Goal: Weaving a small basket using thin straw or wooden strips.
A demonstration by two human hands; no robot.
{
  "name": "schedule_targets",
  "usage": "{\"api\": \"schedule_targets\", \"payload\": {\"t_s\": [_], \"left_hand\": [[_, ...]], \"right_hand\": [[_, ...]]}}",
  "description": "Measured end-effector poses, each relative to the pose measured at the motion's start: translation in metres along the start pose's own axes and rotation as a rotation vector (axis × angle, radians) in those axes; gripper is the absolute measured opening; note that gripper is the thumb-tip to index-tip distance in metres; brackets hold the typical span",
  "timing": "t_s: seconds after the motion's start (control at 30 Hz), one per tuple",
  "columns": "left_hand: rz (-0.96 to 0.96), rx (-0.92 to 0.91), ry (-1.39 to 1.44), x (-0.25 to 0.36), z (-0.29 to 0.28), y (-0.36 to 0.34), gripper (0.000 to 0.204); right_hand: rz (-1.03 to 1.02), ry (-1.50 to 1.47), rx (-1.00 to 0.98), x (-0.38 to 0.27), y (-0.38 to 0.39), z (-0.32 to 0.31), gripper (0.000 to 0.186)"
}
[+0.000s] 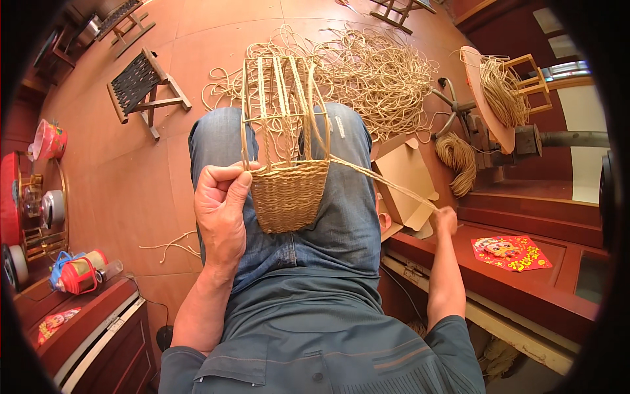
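"Where is the piece, and how are the hands on it?"

"From my remote seat I see a tan woven basket (292,200), its tapering body closely woven below tall bare uprights (262,92), standing between the thighs in faded blue jeans (351,217). The left hand (222,200) pinches the rim at its left corner between thumb and finger. The right hand (445,221), well out to the side, is closed on a pale straw-coloured cord (384,178) that runs nearly straight from the rim's right corner."

"How would you work it well?"

"I'd draw the cord evenly, without jerking, so the top row beds down and the uprights aren't dragged inward. I'd brace the pinch against that pull, and I'd mind that the tangled heap of tan cord (380,82) on the reddish floor (125,190) doesn't snag the frame."

"What can't you make out?"

"The basket's far side, and the left hand's fingertips behind the rim. The right fist covers the cord, so I can't tell where it ends. Uprights blend into the heap's loops. Farther out, the open brown cardboard box (408,177) shows only partly, and the dark lens border crops the red-brown wooden tabletop (499,289)."
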State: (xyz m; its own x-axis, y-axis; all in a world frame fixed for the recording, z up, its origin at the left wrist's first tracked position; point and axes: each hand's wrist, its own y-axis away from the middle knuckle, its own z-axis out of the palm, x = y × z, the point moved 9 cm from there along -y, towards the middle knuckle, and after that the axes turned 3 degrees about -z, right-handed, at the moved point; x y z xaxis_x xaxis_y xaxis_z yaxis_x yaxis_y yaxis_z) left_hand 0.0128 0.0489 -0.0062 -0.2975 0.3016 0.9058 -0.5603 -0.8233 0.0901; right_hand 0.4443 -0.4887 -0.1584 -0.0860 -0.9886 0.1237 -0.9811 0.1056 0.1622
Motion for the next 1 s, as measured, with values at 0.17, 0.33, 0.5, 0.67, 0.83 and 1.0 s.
{"api": "schedule_targets", "payload": {"t_s": [0.17, 0.33, 0.5, 0.67, 0.83, 1.0], "left_hand": [[-0.022, -0.019, 0.011, -0.004, 0.008, -0.002, 0.01], [-0.019, 0.018, -0.038, 0.001, 0.002, 0.003, 0.01], [-0.016, 0.039, -0.006, -0.001, 0.002, 0.003, 0.01], [-0.027, 0.023, -0.002, -0.004, 0.006, 0.001, 0.011], [-0.005, 0.02, 0.011, 0.0, 0.002, 0.0, 0.01], [-0.003, 0.011, 0.038, 0.0, 0.004, 0.001, 0.009]], "right_hand": [[-0.097, -0.111, 0.055, -0.011, -0.021, 0.0, 0.044], [-0.888, -0.9, 0.014, -0.252, 0.123, -0.144, 0.038], [-1.431, -0.735, 0.137, -0.336, 0.272, -0.219, 0.036], [-1.536, -0.741, 0.162, -0.346, 0.292, -0.218, 0.025], [-1.509, -0.68, 0.375, -0.334, 0.27, -0.211, 0.018], [-1.192, -0.137, 0.406, -0.26, 0.099, -0.16, 0.013]]}}
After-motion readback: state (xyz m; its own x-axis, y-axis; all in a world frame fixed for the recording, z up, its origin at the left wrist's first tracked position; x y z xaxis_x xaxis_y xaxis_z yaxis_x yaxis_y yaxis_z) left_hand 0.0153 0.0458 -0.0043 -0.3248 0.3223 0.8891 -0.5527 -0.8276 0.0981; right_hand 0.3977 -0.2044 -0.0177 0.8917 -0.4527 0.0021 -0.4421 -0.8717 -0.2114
